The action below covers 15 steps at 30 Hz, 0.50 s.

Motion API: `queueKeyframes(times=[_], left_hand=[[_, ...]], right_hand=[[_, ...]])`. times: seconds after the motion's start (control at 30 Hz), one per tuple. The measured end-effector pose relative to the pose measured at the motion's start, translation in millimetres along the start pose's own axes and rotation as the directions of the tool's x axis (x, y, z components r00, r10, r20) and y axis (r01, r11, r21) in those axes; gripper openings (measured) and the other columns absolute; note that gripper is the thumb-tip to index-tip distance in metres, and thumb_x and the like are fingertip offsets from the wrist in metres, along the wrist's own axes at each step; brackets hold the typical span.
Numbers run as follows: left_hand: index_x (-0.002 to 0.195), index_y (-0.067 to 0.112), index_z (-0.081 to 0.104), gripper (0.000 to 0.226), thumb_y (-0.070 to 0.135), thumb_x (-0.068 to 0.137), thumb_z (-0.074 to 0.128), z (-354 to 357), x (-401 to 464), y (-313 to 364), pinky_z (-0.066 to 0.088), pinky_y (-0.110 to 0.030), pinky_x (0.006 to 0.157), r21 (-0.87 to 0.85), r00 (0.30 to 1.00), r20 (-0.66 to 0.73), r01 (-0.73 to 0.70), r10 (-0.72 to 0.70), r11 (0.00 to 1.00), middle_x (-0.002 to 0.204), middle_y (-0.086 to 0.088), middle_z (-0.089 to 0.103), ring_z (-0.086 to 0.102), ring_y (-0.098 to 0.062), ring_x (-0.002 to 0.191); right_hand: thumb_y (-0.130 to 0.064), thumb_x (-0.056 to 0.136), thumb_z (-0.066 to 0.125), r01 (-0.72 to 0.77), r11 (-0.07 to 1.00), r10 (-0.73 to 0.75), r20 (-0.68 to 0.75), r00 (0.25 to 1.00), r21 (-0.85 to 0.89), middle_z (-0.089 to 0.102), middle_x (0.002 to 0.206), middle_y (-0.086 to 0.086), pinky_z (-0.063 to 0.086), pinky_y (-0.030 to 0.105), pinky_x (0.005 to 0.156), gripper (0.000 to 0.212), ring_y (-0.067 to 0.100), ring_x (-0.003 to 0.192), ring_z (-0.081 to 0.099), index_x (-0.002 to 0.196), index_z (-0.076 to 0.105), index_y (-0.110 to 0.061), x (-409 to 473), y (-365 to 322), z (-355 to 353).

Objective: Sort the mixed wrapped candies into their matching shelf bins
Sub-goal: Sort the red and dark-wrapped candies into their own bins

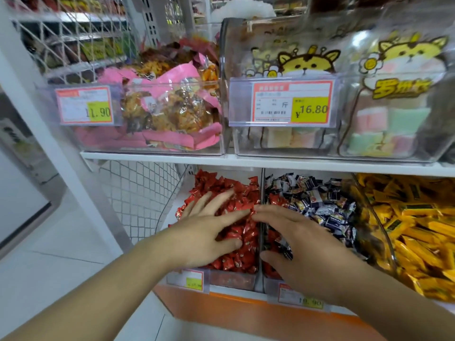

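On the lower shelf, a clear bin (231,279) is heaped with red wrapped candies (221,188). My left hand (206,230) lies flat on that heap with its fingers spread. Just right of the divider (261,217), a second bin holds dark blue and white wrapped candies (317,205) mixed with a few red ones (277,199) near its left side. Over that bin's left part is my right hand (302,244), fingers straight and reaching toward the divider, resting on the mixed candies. Neither hand visibly holds a candy.
A third lower bin at the right is full of yellow wrapped candies (418,230). The upper shelf (157,157) carries bins of pink snack bags (167,107) and marshmallow packs (384,119) with price tags. White wire mesh (138,193) stands at the left.
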<state>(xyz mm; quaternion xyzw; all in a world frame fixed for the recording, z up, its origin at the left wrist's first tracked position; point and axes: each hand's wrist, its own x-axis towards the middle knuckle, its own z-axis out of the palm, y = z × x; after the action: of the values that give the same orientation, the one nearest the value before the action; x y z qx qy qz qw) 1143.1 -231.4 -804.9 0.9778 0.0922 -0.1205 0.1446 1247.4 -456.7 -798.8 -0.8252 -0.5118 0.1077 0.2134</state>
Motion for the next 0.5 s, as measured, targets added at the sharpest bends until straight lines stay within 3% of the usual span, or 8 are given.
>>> queueKeyframes(times=[0.13, 0.33, 0.5], left_hand=[[0.153, 0.066, 0.010, 0.087, 0.082, 0.082, 0.057, 7, 3, -13, 0.004, -0.058, 0.127, 0.102, 0.988, 0.157, -0.020, 0.004, 0.995, 0.162, 0.029, -0.028, -0.019, -0.021, 0.156], [0.146, 0.060, 0.024, 0.093, 0.075, 0.070, 0.076, 17, 38, -14, 0.023, -0.064, 0.119, 0.224, 0.999, 0.027, -0.051, 0.046, 0.973, 0.162, 0.017, 0.003, 0.006, -0.024, 0.153], [0.145, 0.058, 0.033, 0.088, 0.064, 0.071, 0.081, 11, 56, -22, 0.030, -0.062, 0.117, 0.263, 0.998, -0.049, -0.019, 0.033, 0.965, 0.165, 0.009, 0.012, 0.015, -0.029, 0.151]], right_hand=[[-0.048, 0.099, 0.060, -0.017, 1.000, 0.017, 0.011, 1.000, 0.007, 0.007, 0.158, -0.043, 0.018, 0.017, 0.119, 0.067, -0.009, 0.150, 0.010, 0.156, 0.024, -0.050, 0, 0, 0], [-0.047, 0.099, 0.062, -0.015, 1.000, 0.015, -0.008, 1.000, 0.006, 0.012, 0.158, -0.041, 0.020, 0.022, 0.121, 0.067, -0.008, 0.149, 0.013, 0.155, 0.026, -0.051, 0, 2, 1], [-0.046, 0.098, 0.062, -0.005, 1.000, 0.005, 0.010, 1.000, 0.009, 0.012, 0.159, -0.041, 0.024, 0.028, 0.124, 0.067, -0.007, 0.150, 0.014, 0.155, 0.026, -0.050, 2, 4, 0]])
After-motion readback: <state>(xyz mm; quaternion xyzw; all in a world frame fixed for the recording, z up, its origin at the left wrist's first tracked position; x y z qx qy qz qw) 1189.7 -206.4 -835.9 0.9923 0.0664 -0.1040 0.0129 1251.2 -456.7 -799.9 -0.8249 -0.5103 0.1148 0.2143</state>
